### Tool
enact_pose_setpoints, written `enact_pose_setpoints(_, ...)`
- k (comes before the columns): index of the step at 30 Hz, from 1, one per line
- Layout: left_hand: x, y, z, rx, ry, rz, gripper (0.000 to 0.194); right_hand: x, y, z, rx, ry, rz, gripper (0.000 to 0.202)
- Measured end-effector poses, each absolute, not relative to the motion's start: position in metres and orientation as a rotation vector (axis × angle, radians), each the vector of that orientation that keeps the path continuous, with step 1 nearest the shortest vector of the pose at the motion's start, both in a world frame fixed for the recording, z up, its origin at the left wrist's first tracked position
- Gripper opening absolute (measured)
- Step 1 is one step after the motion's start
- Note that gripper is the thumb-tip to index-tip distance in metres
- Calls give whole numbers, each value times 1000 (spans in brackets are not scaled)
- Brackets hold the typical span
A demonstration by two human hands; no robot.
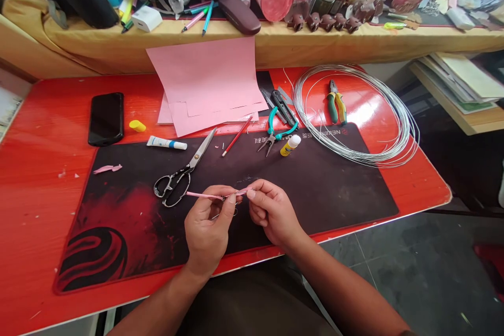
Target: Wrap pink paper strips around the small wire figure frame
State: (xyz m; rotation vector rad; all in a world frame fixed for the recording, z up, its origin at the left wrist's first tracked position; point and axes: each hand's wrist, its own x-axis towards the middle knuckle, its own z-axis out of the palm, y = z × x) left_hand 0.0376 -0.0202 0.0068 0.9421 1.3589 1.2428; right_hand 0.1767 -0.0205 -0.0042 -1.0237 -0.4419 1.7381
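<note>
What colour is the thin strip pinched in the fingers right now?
The thin strip is pink, seen best in the head view, the only one here.

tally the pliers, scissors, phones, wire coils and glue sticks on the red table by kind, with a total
Pliers: 2, the teal-handled pliers and the green-and-yellow pliers
Scissors: 1 pair of scissors
Phones: 1 black phone
Wire coils: 1 wire coil
Glue sticks: 1 glue stick
Total: 6
</note>
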Motion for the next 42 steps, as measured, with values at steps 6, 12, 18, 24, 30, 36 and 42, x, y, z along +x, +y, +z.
enact_pose_setpoints(6,36,-19,4,944,1374,1223,10,177,-20,-4,-1012,-409,1772,27)
enact_pose_setpoints(12,33,-19,-4,880,1372,1159,15,176,-21,-7,-1019,-463,1747,26)
enact_pose_setpoints(18,31,-18,-8,791,1332,1162,21,175,-24,-10,-1033,-568,1698,28)
enact_pose_setpoints(24,33,-17,-6,719,1250,1165,20,172,-24,-9,-1032,-655,1647,31)
enact_pose_setpoints(30,35,-20,-9,692,1199,1162,24,170,-24,-9,-1078,-689,1604,30)
enact_pose_setpoints(36,33,-21,-12,728,1215,1146,24,171,-22,-7,-1082,-697,1609,33)
enact_pose_setpoints(42,32,-23,-14,798,1234,1152,21,172,-24,-8,-1075,-682,1606,33)
